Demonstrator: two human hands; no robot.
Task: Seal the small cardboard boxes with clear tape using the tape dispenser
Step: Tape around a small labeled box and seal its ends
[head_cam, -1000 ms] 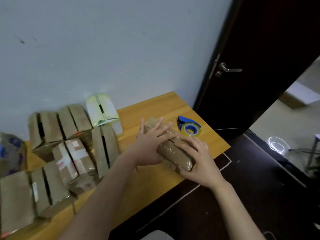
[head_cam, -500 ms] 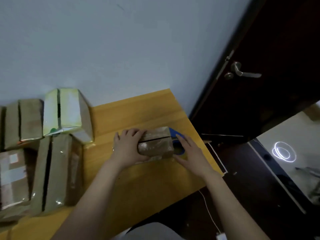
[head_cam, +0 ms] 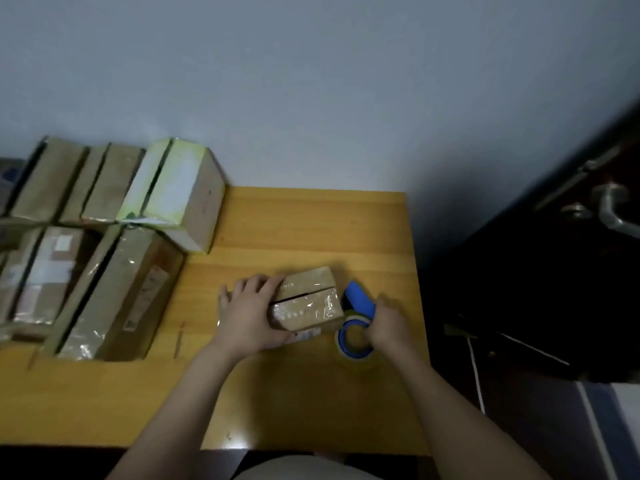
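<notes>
- Box (head_cam: 306, 299) flat on table (head_cam: 311, 223), slightly toward 3 o'clock of its middle, with the top flaps meeting in a dark seam that runs 9 to 3. Glossy film on the near flap, seam itself seemingly not yet bridged.
- Left hand (head_cam: 249, 317) wrapped round the box's 9 o'clock end, fingers curled over the far top edge and thumb along the near side. Probably clamping the flaps down and keeping the box from sliding once tape drags across.
- Dispenser (head_cam: 358, 303) just beside the box at 3 o'clock, blue handle up, roll lying toward 5 o'clock, kept close for a short reach to the seam.
- Right hand (head_cam: 389, 323) curled round the dispenser from its 3 o'clock side, gripping where handle meets roll. Exact finger placement too blurred to tell.
- Step in hand, as a judgement: taking up the dispenser for a first strip.
- Pile (head_cam: 114, 289) of larger boxes at 9 o'clock, well apart, likely parked clear of the working patch. Pale box (head_cam: 176, 195) at 10 o'clock on its far edge.
- Door (head_cam: 554, 289) beyond the table's 3 o'clock edge.
</notes>
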